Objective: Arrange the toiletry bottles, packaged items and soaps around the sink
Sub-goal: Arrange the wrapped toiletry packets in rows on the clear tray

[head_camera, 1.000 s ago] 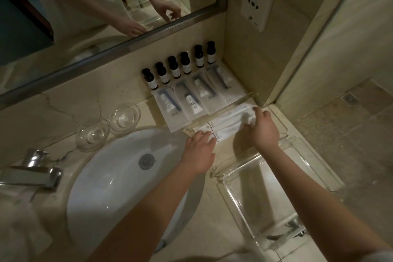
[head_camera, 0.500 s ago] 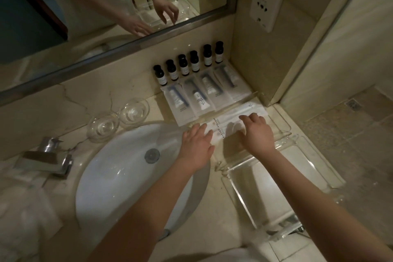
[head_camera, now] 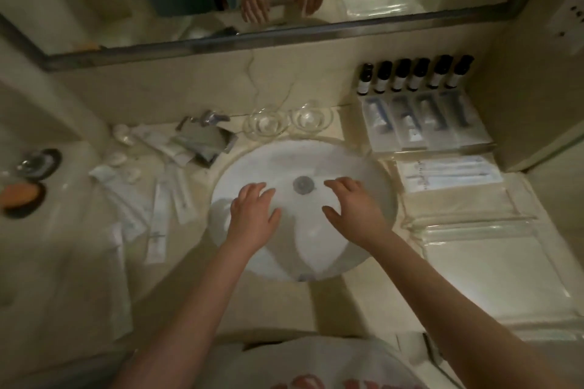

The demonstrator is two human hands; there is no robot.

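Note:
Both hands hover over the white sink point(head_camera: 354, 164), empty, fingers spread. My left hand point(head_camera: 252, 213) is left of the drain, my right hand point(head_camera: 355, 210) right of it. Several dark toiletry bottles point(head_camera: 414, 74) stand in a row against the back wall at the right. In front of them lie several clear packets with tubes point(head_camera: 423, 123), side by side. A flat white packet point(head_camera: 452, 172) lies crosswise below those. Left of the sink, loose white packaged items point(head_camera: 158, 211) and small round soaps point(head_camera: 124, 137) lie scattered.
A clear tray point(head_camera: 493, 265) sits on the counter at the right. Two glass dishes point(head_camera: 284, 121) stand behind the sink beside the tap point(head_camera: 207, 118). At the far left are an orange object point(head_camera: 19, 194) and a dark round dish point(head_camera: 38, 163). A mirror spans the back wall.
Both hands have let go of the flat white packet at the right and moved left over the sink. The view has swung left, showing the scattered items left of the sink.

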